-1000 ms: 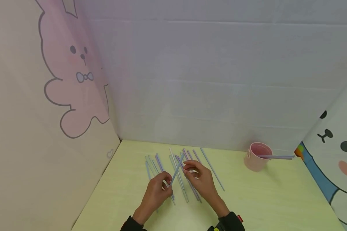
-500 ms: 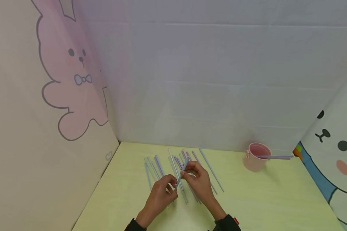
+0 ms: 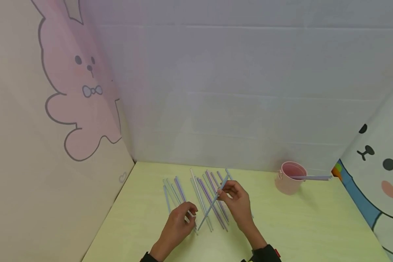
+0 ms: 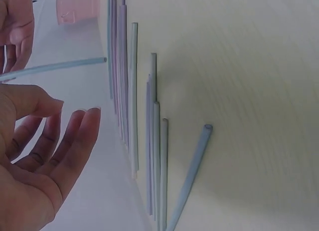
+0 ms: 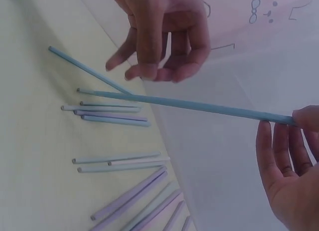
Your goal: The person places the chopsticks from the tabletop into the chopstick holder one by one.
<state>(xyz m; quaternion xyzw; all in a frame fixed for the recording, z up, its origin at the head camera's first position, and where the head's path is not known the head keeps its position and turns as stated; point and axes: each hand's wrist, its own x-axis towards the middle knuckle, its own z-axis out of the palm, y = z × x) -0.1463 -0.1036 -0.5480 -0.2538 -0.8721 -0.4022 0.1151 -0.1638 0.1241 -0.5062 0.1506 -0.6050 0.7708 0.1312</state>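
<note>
The left hand (image 3: 181, 222) is relaxed, grasping nothing. Beside it, a slender, straight, pale-blue stick (image 5: 189, 106) slants above loose pastel sticks (image 3: 215, 212), its upper part pinched by the right hand (image 3: 237, 203). Farther right stands a small pink bucket (image 3: 286, 185) holding lilac sticks (image 3: 317, 178).

Sticks (image 3: 198, 190) lie on the table (image 3: 301, 229), left of the bucket (image 3: 288, 186) holding further sticks (image 3: 314, 178).

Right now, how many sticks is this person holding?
1: the blue stick, pinched in the right hand. The left hand beside it holds none.
</note>
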